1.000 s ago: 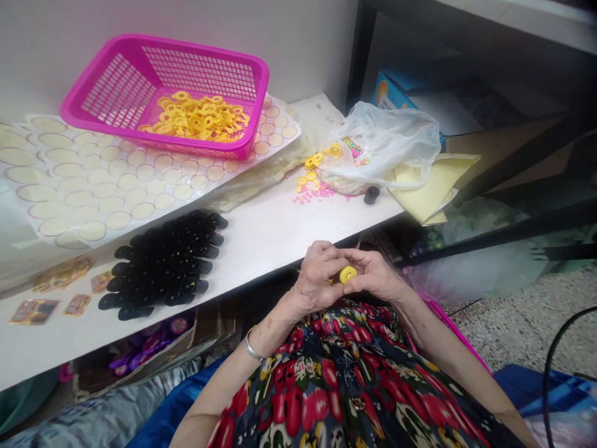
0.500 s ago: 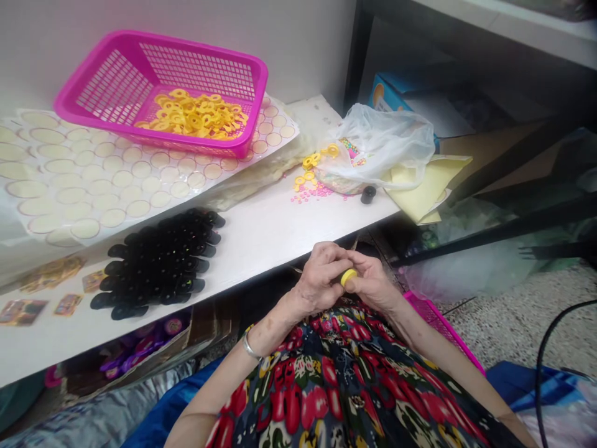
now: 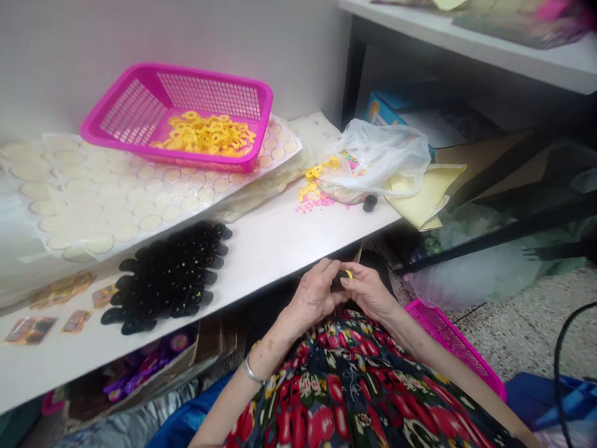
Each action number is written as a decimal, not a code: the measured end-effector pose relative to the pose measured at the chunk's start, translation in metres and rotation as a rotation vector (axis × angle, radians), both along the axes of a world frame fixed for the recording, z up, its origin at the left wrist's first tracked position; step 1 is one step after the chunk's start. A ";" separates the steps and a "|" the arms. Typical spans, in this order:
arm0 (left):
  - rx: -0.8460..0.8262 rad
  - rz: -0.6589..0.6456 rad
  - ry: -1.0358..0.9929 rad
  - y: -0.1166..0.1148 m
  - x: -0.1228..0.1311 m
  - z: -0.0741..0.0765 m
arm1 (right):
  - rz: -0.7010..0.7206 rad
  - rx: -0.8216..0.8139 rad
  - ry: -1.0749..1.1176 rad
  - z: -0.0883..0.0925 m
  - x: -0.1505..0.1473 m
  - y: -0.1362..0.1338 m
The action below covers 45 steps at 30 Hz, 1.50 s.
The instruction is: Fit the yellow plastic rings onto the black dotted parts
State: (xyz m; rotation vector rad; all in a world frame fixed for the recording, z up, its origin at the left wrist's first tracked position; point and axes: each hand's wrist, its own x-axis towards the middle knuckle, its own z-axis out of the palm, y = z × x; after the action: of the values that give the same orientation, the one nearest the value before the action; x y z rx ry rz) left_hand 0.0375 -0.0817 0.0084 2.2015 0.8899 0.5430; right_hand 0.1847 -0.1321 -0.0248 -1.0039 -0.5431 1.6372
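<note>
Close to my lap, my left hand [image 3: 318, 289] and my right hand [image 3: 367, 287] meet around a small black piece with a yellow ring [image 3: 339, 283]. The fingers of both hands are closed on it, and they hide much of its shape. A silver bangle is on my left wrist. On the white table [image 3: 275, 249], beyond my left hand, lies a dense group of black plastic pieces [image 3: 168, 274] with rounded ends. One short black cylinder [image 3: 370, 203] stands near the table edge, beyond my right hand.
A pink basket [image 3: 121, 147] of yellow ring-shaped parts [image 3: 209, 135] sits on sheets of round stickers [image 3: 112, 205]. Near a white plastic bag [image 3: 387, 149] are loose yellow parts and pink beads [image 3: 317, 202]. Small printed cards [image 3: 32, 330] lie left; another pink basket [image 3: 454, 342] is below right.
The yellow ring has turned in my fingers, so the black part shows more and the yellow less. The hands stay together. The whole view has shifted slightly.
</note>
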 end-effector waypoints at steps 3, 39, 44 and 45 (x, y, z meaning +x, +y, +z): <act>-0.003 0.080 -0.046 0.021 -0.014 -0.009 | 0.047 0.054 -0.390 -0.008 0.003 0.015; 0.366 0.785 0.144 0.117 -0.089 0.001 | 0.170 0.372 -1.585 0.015 -0.005 0.171; 0.310 0.658 -0.056 0.106 -0.066 -0.015 | 0.279 0.346 -1.815 0.013 -0.012 0.181; 0.305 0.639 -0.063 0.105 -0.064 -0.017 | 0.290 0.343 -1.829 0.012 -0.011 0.181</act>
State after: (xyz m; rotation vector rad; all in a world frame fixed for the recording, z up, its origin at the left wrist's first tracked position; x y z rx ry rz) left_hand -0.0268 0.0238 -0.0087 2.1148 1.5718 1.1014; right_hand 0.1732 0.0486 -0.0124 -1.9968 -2.0928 0.3145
